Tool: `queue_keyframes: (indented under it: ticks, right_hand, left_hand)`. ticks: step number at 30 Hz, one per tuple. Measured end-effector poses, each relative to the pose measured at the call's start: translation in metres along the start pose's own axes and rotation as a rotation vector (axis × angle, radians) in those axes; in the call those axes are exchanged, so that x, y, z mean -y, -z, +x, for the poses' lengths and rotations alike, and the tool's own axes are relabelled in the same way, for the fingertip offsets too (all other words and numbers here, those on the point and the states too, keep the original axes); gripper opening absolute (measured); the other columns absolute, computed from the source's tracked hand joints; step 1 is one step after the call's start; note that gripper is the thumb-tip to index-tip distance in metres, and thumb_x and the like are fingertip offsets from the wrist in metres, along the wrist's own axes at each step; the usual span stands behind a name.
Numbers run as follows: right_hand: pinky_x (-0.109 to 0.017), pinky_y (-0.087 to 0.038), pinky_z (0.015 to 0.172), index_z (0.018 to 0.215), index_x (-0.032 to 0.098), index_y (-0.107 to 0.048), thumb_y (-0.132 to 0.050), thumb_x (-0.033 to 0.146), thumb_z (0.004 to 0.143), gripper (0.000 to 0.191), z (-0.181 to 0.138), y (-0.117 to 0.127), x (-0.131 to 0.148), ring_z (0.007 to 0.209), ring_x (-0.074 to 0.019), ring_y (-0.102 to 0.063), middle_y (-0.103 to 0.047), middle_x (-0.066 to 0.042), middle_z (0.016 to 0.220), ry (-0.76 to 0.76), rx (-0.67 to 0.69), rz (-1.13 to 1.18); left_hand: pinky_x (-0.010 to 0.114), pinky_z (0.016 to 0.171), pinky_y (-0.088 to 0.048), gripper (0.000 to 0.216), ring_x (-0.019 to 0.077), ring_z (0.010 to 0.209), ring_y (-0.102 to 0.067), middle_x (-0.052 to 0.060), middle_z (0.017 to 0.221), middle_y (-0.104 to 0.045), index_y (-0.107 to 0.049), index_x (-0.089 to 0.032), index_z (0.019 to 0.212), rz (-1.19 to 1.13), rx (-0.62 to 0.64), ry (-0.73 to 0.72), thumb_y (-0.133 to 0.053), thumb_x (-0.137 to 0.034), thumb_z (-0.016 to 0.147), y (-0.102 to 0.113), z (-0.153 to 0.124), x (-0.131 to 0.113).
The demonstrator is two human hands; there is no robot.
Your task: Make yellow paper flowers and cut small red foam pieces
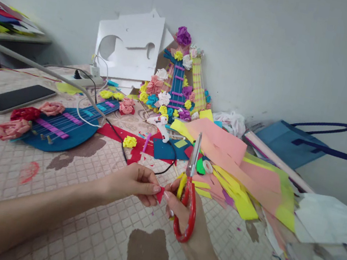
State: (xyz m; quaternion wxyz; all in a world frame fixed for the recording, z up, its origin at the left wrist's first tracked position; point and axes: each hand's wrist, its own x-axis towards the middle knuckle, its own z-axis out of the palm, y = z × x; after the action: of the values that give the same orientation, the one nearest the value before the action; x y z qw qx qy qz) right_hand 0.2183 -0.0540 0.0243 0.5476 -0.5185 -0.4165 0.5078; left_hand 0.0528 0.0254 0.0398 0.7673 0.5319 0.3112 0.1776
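Note:
My left hand (141, 185) pinches a small red piece (160, 195), felt or paper, by its left side. The fingertips of my right hand (181, 208) meet the other side of that piece. Red-handled scissors (192, 212) hang in my right hand, blades pointing up and away from me. Something yellow (181, 186) shows beside the scissor handle, partly hidden by my fingers. Beyond my hands lies a white glue gun (161, 126) on blue and red sheets. To the left rests a blue paper guitar (61, 130) with purple strips and paper flowers.
Decorated guitars with flowers (177, 82) lean on the wall by a white cut-out board (129, 48). Pink and yellow sheets (223, 146) pile up at right, near a blue bag (290, 142). A phone (14, 97) and a power strip (90, 82) with cables lie left.

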Motion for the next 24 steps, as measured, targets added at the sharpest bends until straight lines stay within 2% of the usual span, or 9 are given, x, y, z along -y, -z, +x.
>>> queue_keyframes:
  ticks: [15, 20, 24]
  right_hand:
    - [-0.021, -0.038, 0.042, 0.084, 0.020, -0.049, -0.066, 0.028, 0.073, 0.021, 0.001, -0.001, 0.003, 0.045, -0.0068, -0.046, -0.056, 0.004, 0.073, -0.018, 0.006, -0.039]
    - [-0.020, -0.037, 0.041, 0.080, 0.021, -0.049, -0.061, 0.026, 0.073, 0.015, -0.001, -0.006, 0.008, 0.045, -0.0071, -0.043, -0.054, 0.004, 0.070, 0.030, -0.059, -0.222]
    - [-0.022, -0.041, 0.045, 0.077, 0.021, -0.049, -0.059, 0.021, 0.070, 0.012, -0.003, -0.011, 0.016, 0.051, -0.0102, -0.049, -0.055, 0.003, 0.068, 0.094, -0.096, -0.380]
  left_hand:
    - [0.026, 0.065, -0.051, 0.031, 0.0124, 0.063, -0.064, 0.004, 0.071, -0.069, -0.059, -0.013, 0.075, 0.032, 0.023, -0.014, -0.072, -0.040, 0.072, -0.002, 0.001, 0.002]
    - [0.025, 0.061, -0.048, 0.037, 0.0105, 0.061, -0.060, 0.002, 0.076, -0.065, -0.055, -0.015, 0.086, 0.020, -0.078, -0.093, -0.065, -0.049, 0.075, -0.006, 0.001, 0.001]
    - [0.022, 0.054, -0.042, 0.034, 0.0099, 0.058, -0.056, 0.000, 0.069, -0.062, -0.054, -0.015, 0.084, 0.080, -0.060, -0.087, -0.067, -0.045, 0.075, -0.006, 0.001, 0.003]
